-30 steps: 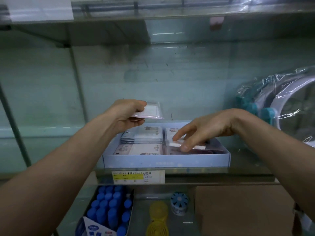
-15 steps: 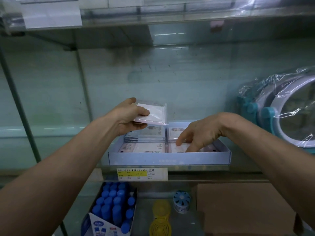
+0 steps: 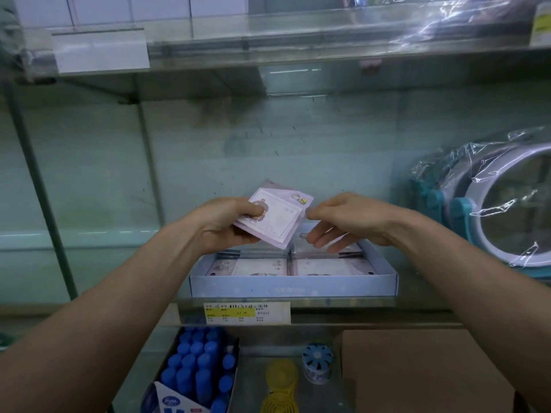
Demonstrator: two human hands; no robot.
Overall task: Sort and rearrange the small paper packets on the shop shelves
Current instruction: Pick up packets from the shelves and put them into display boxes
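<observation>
While the left hand [image 3: 229,225] grips the held packet [image 3: 275,217] by its left edge, thumb on the printed face and fingers curled beneath, the packet hangs tilted above the back half of the tray [image 3: 293,286], clear of the contents below. The packet is square, pale pink and lilac, with its printed face toward the camera.

The right hand [image 3: 343,222] is at the packet's right edge. Thumb and forefinger are brought together there, and the remaining fingers are loosely extended downward over the tray. Whether the thumb and forefinger actually pinch the packet cannot be told.

The tray is a shallow pale blue card box. It carries the stacked packets [image 3: 247,267] in four piles, two at the front wall and two behind.

The tray stands at the front edge of the shelf [image 3: 372,312], near mid-length. A price label [image 3: 247,312] is fixed to that edge just below the tray. Toward the right end of the shelf, well apart from the tray, stands a wrapped ring [image 3: 492,210] with teal fittings.

On the lower shelf [image 3: 253,383], from left to right: a box of blue-capped tubes [image 3: 196,365], yellow discs [image 3: 280,380], a blue-and-white round item [image 3: 317,360] and a brown cardboard box [image 3: 417,371].
</observation>
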